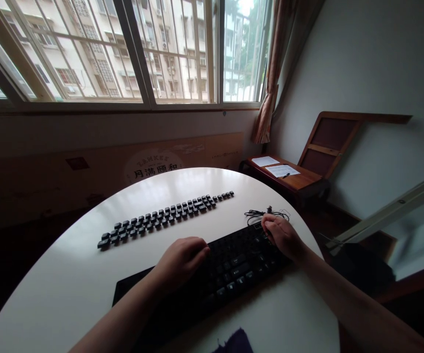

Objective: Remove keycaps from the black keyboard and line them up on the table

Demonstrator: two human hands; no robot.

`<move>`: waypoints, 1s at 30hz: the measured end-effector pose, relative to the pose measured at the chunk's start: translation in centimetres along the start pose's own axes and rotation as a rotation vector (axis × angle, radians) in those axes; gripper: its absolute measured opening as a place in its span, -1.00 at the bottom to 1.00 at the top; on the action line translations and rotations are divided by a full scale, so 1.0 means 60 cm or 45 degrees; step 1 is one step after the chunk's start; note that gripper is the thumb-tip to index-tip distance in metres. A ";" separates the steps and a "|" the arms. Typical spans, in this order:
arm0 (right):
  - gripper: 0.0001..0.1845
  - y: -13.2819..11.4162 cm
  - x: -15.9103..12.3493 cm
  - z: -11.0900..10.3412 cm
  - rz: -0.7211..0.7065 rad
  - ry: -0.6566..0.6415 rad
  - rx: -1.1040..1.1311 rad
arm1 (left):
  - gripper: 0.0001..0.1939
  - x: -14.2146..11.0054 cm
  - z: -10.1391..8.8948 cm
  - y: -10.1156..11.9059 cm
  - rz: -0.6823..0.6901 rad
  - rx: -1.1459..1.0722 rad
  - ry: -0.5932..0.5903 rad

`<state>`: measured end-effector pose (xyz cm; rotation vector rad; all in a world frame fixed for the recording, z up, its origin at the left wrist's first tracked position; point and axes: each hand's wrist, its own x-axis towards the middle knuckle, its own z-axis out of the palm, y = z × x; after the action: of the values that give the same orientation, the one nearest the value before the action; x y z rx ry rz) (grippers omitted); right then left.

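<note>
A black keyboard (226, 264) lies at a slant on the white table, with keycaps in place on its right part and many key positions dark or bare. My left hand (183, 257) is over its middle, fingers curled in and thumb pressed against them; what they hold, if anything, is hidden. At the keyboard's upper right corner my right hand (280, 233) is closed in a pinch, close above the keys. Whatever is between those fingertips cannot be made out. Behind the keyboard, loose black keycaps (160, 218) stand in slanting rows.
A coiled black cable (256, 214) lies behind my right hand near the edge of the round white table (68, 274). Dark purple cloth (236, 341) sits at the near edge. Beyond, a wooden bench (307, 179) carries paper sheets (282, 170) and a pen (286, 175).
</note>
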<state>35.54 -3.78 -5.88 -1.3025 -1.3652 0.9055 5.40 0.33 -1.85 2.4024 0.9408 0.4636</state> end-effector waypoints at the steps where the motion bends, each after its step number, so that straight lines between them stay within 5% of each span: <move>1: -0.78 -0.001 0.000 0.001 0.012 0.004 0.013 | -0.67 0.000 0.000 0.000 0.000 0.001 -0.002; 10: -0.80 0.006 0.017 -0.009 0.052 0.161 0.442 | -0.68 -0.002 0.000 0.000 -0.002 0.021 -0.003; 17: -0.80 0.003 0.014 -0.006 -0.031 0.161 0.290 | -0.69 0.000 0.000 -0.001 0.013 0.038 -0.001; 21: -0.81 -0.009 -0.002 0.004 -0.267 0.193 0.057 | -0.68 0.000 0.002 -0.004 0.027 0.072 0.007; 24: -0.85 -0.026 -0.024 0.021 -0.470 0.079 -0.210 | -0.69 -0.002 0.004 -0.004 0.038 0.107 -0.001; 30: -0.86 -0.053 -0.064 0.060 -0.828 -0.434 -0.501 | -0.78 -0.008 0.004 0.007 0.027 0.129 -0.054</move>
<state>30.98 -7.60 -4.24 -0.8892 -2.1477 0.4230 5.40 -0.36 -1.87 2.5048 0.9421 0.3790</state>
